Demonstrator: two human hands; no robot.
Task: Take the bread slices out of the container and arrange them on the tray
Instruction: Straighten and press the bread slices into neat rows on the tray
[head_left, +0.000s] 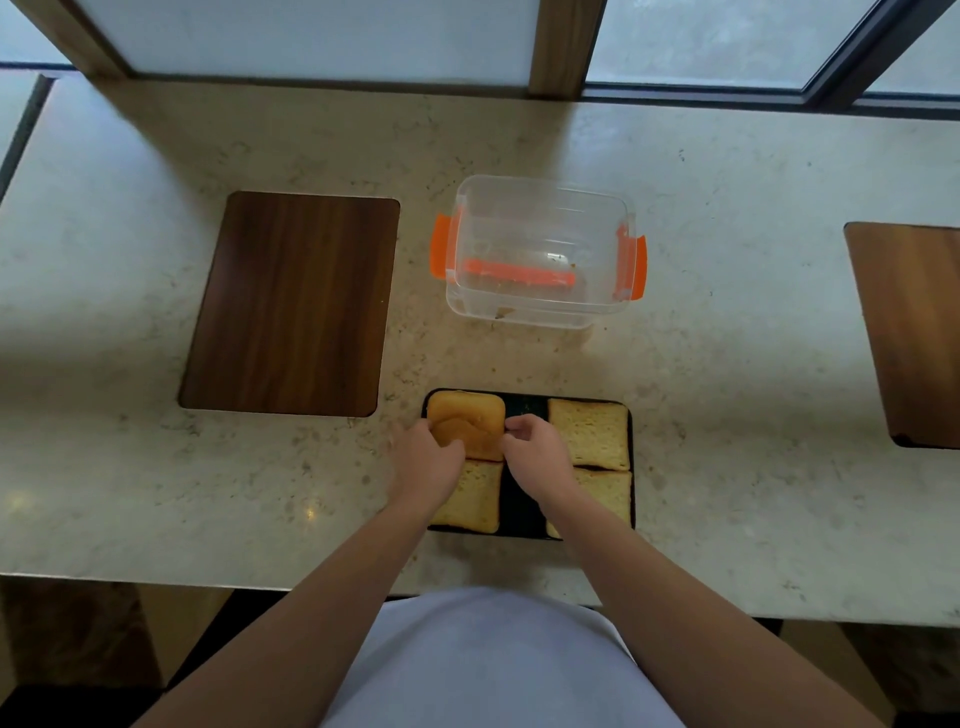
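Note:
A black tray (524, 405) lies at the near edge of the counter with several bread slices on it. The crusty end slice (467, 415) sits in the tray's far left corner. My left hand (423, 460) grips its left side and my right hand (535, 449) pinches its right edge. Another slice (589, 431) lies in the far right corner, one (470, 499) at near left, and one (608, 491) at near right, partly under my right forearm. The clear container (540, 249) with orange clips stands beyond the tray and holds only crumbs.
A dark wooden board (291, 304) lies on the counter to the left of the container. A second wooden board (909, 332) sits at the right edge of view. Windows run along the far side of the stone counter (727, 364).

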